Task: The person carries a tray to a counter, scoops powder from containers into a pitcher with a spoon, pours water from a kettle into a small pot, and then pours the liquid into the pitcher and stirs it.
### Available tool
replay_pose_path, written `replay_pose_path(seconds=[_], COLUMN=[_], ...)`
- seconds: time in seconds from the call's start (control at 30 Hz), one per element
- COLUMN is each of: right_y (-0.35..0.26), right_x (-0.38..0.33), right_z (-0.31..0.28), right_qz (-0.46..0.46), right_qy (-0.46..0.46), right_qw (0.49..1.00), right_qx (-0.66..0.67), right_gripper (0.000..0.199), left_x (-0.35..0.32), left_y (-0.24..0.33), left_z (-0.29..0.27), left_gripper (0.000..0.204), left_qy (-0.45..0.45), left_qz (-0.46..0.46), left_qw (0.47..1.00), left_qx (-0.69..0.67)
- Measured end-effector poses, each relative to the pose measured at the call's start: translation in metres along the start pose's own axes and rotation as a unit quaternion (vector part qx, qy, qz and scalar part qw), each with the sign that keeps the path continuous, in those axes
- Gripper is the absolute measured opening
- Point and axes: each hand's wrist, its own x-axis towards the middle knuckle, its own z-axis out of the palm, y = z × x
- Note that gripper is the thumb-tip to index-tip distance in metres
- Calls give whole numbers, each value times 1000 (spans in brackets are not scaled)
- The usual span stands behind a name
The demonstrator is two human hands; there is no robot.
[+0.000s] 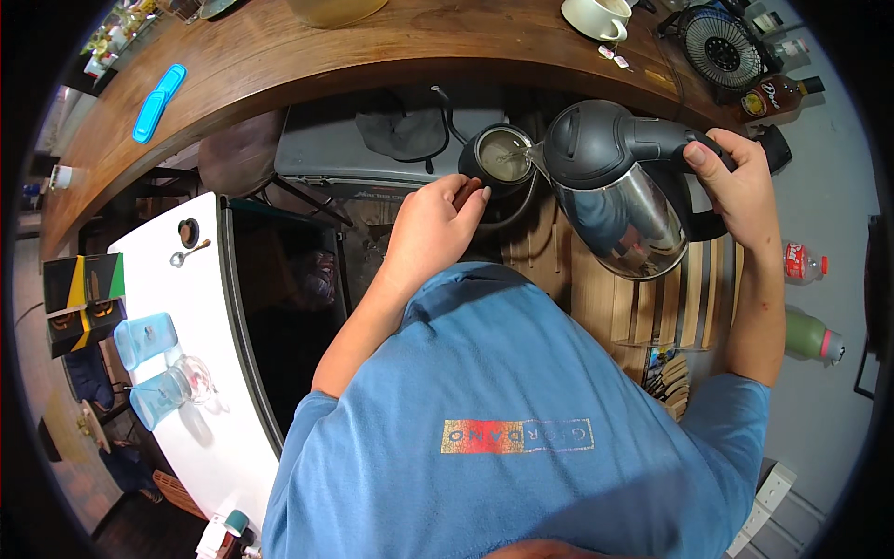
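An electric kettle (619, 200) with a steel body and black lid hangs tilted, its spout pointing left. My right hand (740, 182) is closed around its black handle. Clear water runs from the spout into an open black gooseneck kettle (504, 156), whose thin curved spout points away and to the left. Liquid shows inside its round opening. Beside its near left rim is my left hand (438, 219), thumb and fingers pinched together. What those fingers hold, if anything, is hidden.
A curved wooden counter (410, 51) runs across the far side, with a white cup (596, 19), a small black fan (719, 47) and a blue case (159, 102). At left, a white surface (205, 438) carries a spoon (190, 253) and blue containers (146, 340). Bottles (810, 335) stand at right.
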Motion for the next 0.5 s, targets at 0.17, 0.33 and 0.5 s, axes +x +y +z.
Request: replay_pose_path(seconds=[0.17, 0.33, 0.5], right_y=[2, 4, 6], right_x=[0, 0, 2], right_z=[1, 0, 1], right_qz=[1, 18, 25], right_qy=[6, 3, 6], right_qw=[1000, 1000, 1000], right_qx=[4, 1, 3], right_gripper=[39, 39, 39], left_x=[4, 6, 9], left_y=[-8, -8, -10], left_z=[5, 7, 9], left_gripper=[29, 29, 30], left_qy=[-2, -8, -11], left_qz=[3, -4, -6], left_qw=[1000, 1000, 1000], left_qx=[1, -13, -23])
